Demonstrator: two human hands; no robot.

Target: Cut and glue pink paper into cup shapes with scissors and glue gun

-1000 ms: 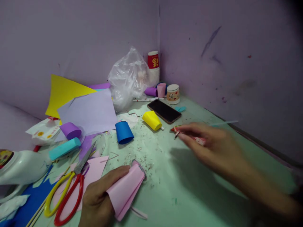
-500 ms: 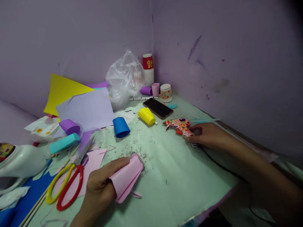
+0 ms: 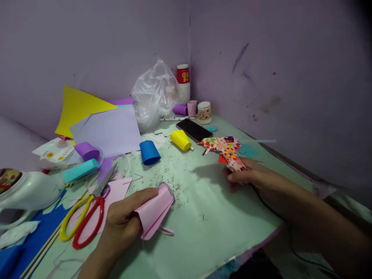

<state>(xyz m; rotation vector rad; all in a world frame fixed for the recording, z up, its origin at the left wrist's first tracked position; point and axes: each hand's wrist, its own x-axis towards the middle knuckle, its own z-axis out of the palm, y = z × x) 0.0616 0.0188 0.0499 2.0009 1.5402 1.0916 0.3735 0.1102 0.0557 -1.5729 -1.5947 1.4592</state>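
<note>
My left hand (image 3: 124,217) is closed round a pink paper cone-like cup (image 3: 155,215), tilted, its narrow end pointing away from me. A thin pink strip sticks out beneath it. In my right hand (image 3: 244,174) is a flower-patterned glue gun (image 3: 223,149), gripped low on its handle and lifted above the table, nozzle to the left. A pale glue stick (image 3: 266,141) shows behind the gun, and a black cord trails from its handle. Between my hands and the wall lie a blue paper cup (image 3: 149,152) and a yellow paper cup (image 3: 181,140).
Scissors (image 3: 100,190) lie at left on pink paper, near a white bottle (image 3: 35,190) and a turquoise paper roll (image 3: 80,171). Behind are coloured sheets (image 3: 107,130), a plastic bag (image 3: 154,97), a phone (image 3: 194,130) and stacked paper cups (image 3: 183,93). Walls close off the back and right.
My right hand has raised the glue gun off the table, its grip now lower on the handle. My left hand still holds the pink paper cup, almost unmoved. The view has shifted slightly.
</note>
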